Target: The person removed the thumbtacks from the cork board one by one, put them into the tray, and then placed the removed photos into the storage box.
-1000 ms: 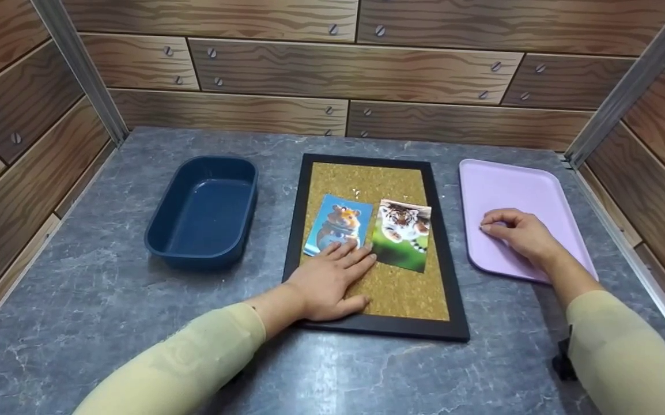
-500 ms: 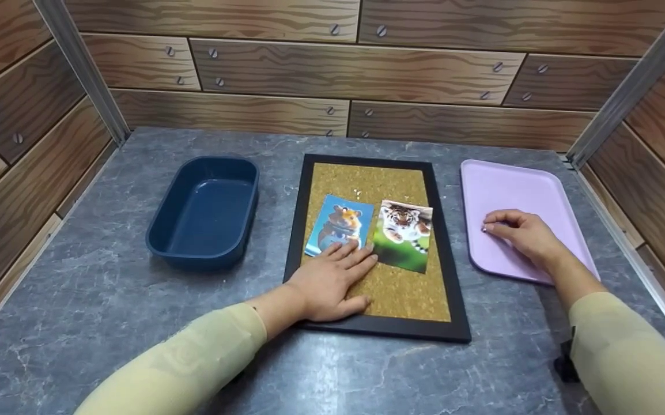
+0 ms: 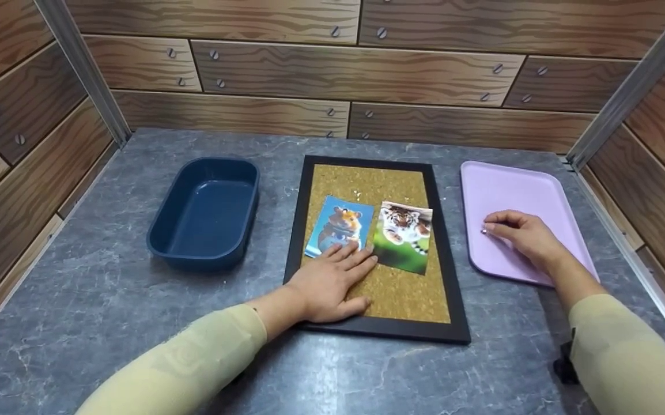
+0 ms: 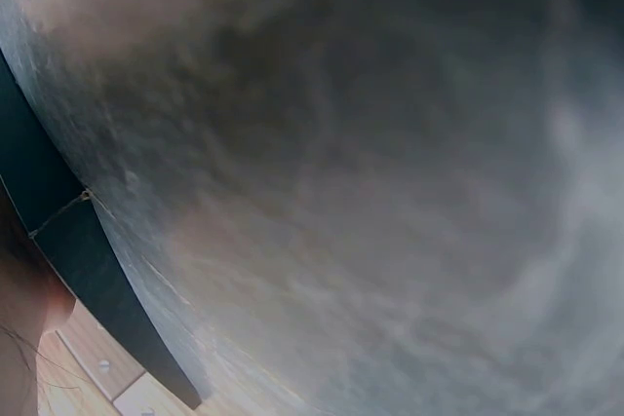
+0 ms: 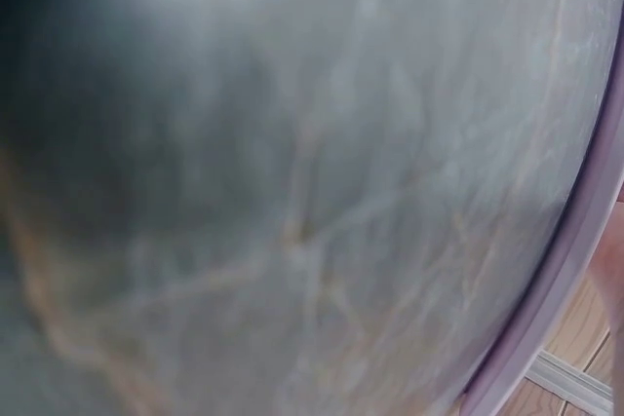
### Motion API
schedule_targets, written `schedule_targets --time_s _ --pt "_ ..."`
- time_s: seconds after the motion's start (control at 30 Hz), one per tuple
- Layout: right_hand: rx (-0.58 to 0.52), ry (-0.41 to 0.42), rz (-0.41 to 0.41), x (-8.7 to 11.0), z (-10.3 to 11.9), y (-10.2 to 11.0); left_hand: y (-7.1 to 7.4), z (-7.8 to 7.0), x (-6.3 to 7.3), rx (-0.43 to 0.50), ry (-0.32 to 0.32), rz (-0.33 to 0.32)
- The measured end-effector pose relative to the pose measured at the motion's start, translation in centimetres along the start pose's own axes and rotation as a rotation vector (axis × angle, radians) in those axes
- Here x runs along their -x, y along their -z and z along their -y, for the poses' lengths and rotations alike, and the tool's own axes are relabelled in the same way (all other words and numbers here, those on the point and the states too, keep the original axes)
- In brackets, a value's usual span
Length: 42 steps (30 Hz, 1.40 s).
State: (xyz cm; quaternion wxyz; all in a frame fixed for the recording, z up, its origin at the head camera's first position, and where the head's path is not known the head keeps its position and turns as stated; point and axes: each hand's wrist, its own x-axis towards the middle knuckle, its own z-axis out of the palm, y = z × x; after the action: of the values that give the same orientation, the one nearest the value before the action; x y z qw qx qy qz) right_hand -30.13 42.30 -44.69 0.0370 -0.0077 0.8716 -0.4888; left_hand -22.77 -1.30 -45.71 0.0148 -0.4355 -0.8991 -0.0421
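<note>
Bench (image 3: 108,300) in front of me: grey marbled top, pale and rusty veins, glossy. Back wall (image 3: 344,69) fills top of frame: brown plank pattern, dark seams, slotted screw heads, looks printed. Left wall (image 3: 27,115) and right wall (image 3: 664,132) same pattern, along the frame's side edges. Grey metal posts (image 3: 82,72), upper left and upper right corners. Light glare (image 3: 309,369) on bench, lower middle; whole place evenly lit.

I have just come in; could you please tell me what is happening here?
Someone's left grip lies spread on a corkboard, partly covering the lower edge of a hamster picture; a tiger picture lies alongside. The right grip pinches a shiny object, too small to identify, over a lilac tray. A blue bin stands nearby.
</note>
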Motion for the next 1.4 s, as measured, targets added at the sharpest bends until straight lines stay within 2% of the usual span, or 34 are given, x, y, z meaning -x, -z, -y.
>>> schedule_targets --time_s 0.33,0.4,0.57,0.9,1.2,1.4 --pt "-0.072 0.003 0.010 -0.1 -0.1 -0.5 -0.5 0.1 0.4 0.007 0.003 -0.003" --pt "-0.082 0.001 0.014 0.2 0.5 -0.6 -0.6 0.1 0.4 0.009 0.004 -0.005" --pt "-0.080 0.011 0.004 0.2 0.6 -0.6 -0.5 0.1 0.4 0.010 0.001 -0.006" --pt "-0.063 0.064 -0.058 0.0 0.2 -0.1 -0.3 0.0 0.3 -0.003 -0.003 0.000" --pt "0.006 0.114 -0.140 -0.2 1.3 0.5 -0.1 0.0 0.2 -0.013 -0.001 -0.001" --pt "-0.040 0.144 -0.147 -0.6 2.4 0.5 -0.1 -0.1 0.1 0.000 -0.001 -0.004"
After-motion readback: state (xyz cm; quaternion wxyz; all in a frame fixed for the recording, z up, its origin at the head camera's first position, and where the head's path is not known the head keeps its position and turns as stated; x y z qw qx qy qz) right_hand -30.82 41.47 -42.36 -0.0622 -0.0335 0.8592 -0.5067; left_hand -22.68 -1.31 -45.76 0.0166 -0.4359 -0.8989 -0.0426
